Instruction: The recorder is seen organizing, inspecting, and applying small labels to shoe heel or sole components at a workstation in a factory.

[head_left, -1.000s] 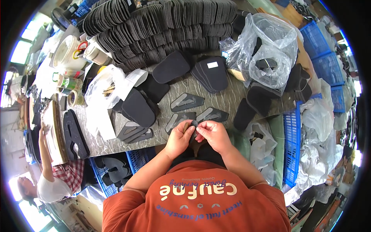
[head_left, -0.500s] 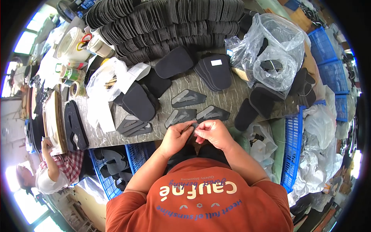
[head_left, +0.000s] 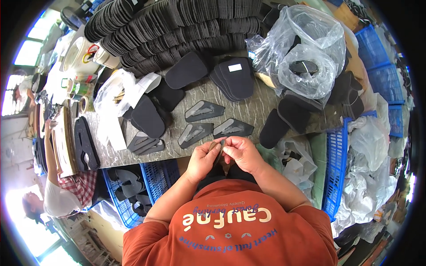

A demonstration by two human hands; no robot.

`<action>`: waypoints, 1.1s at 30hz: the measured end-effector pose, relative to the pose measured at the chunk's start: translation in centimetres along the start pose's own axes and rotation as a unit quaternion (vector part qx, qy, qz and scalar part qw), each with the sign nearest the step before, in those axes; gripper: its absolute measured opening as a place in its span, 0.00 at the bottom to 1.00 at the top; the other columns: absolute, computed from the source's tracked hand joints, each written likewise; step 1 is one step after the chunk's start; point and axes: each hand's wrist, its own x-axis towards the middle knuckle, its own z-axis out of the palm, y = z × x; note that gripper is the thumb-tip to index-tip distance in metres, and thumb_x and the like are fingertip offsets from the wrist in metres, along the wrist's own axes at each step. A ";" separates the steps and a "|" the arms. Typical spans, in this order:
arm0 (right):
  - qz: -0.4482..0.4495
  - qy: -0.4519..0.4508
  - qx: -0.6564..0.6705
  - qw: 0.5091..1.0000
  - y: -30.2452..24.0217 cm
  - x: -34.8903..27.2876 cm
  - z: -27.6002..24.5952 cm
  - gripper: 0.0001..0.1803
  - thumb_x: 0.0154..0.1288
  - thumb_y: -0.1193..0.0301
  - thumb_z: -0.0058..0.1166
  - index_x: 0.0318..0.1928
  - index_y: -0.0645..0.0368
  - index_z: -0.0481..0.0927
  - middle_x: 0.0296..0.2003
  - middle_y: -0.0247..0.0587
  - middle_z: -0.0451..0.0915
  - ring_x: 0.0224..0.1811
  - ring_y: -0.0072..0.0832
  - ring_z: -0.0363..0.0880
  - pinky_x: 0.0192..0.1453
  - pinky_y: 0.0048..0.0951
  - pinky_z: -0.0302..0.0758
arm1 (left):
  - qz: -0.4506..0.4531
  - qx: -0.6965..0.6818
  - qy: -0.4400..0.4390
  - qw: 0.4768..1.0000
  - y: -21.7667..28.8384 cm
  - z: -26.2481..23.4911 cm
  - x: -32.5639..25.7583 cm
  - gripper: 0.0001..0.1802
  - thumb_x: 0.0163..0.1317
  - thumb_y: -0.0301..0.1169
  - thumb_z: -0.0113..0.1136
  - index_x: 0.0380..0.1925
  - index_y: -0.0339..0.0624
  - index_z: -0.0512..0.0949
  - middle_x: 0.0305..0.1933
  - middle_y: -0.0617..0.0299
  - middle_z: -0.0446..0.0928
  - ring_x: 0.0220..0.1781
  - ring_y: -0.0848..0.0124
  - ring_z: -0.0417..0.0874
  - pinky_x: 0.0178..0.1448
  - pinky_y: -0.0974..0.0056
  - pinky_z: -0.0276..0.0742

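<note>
At table edge (head_left: 171,156), left hand (head_left: 201,160), right hand (head_left: 242,154) pinching dark piece (head_left: 222,145); bare tabletop (head_left: 172,141) leftward.

- Left hand (head_left: 200,160) and right hand (head_left: 242,154) close together at the table's (head_left: 265,106) near edge, both pinching a thin dark piece (head_left: 222,144).
- Just beyond: three angular grey pieces (head_left: 204,111), lying flat, apart.
- Far side: long rows of black pads (head_left: 186,33), packed on edge.
- Right: clear plastic bag (head_left: 317,37); blue basket (head_left: 336,166) below.
- Far left: co-worker (head_left: 64,198), white top, checked apron, arm stretched forward.
</note>
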 end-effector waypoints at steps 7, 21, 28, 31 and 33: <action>0.047 0.003 0.091 0.995 1.2 -1.2 -1.1 0.08 0.62 0.76 0.39 0.36 0.60 0.74 0.30 0.31 0.74 0.32 0.14 0.70 0.37 0.17 0.67 | 0.247 0.257 -0.091 0.930 2.6 -0.1 1.0 0.17 0.47 0.17 0.62 0.40 0.41 0.78 0.50 0.57 0.70 0.46 0.66 0.75 0.49 0.65 0.72; -0.162 0.628 -0.149 0.747 9.9 -14.1 -21.3 0.10 0.57 0.78 0.46 0.41 0.57 0.68 0.35 0.42 0.71 0.31 0.31 0.73 0.37 0.32 0.74 | -0.065 0.174 0.162 0.969 -0.7 -0.4 5.2 0.05 0.55 0.28 0.61 0.25 0.37 0.79 0.17 0.67 0.73 0.18 0.81 0.71 0.22 0.74 0.65; -0.192 0.535 -0.569 0.594 5.9 -12.2 -16.2 0.17 0.53 0.77 0.52 0.46 0.59 0.73 0.51 0.47 0.71 0.57 0.46 0.66 0.62 0.44 0.61 | -0.067 0.194 0.186 0.961 -1.6 0.2 6.0 0.07 0.53 0.29 0.61 0.25 0.36 0.79 0.17 0.66 0.74 0.18 0.80 0.73 0.23 0.72 0.67; -0.290 0.352 -0.603 0.654 2.7 -7.9 -10.0 0.18 0.52 0.78 0.51 0.47 0.60 0.74 0.52 0.46 0.70 0.60 0.44 0.65 0.63 0.44 0.60 | -0.050 0.212 0.196 0.956 -2.3 0.1 6.2 0.07 0.53 0.30 0.61 0.25 0.36 0.79 0.17 0.65 0.74 0.18 0.79 0.74 0.24 0.71 0.69; -0.299 0.238 -0.630 0.676 3.0 -5.4 -7.5 0.22 0.52 0.76 0.53 0.50 0.63 0.72 0.55 0.46 0.68 0.62 0.44 0.63 0.64 0.44 0.59 | -0.042 0.209 0.191 0.958 -2.4 0.1 6.3 0.08 0.53 0.30 0.61 0.24 0.35 0.79 0.18 0.64 0.75 0.18 0.78 0.75 0.24 0.71 0.70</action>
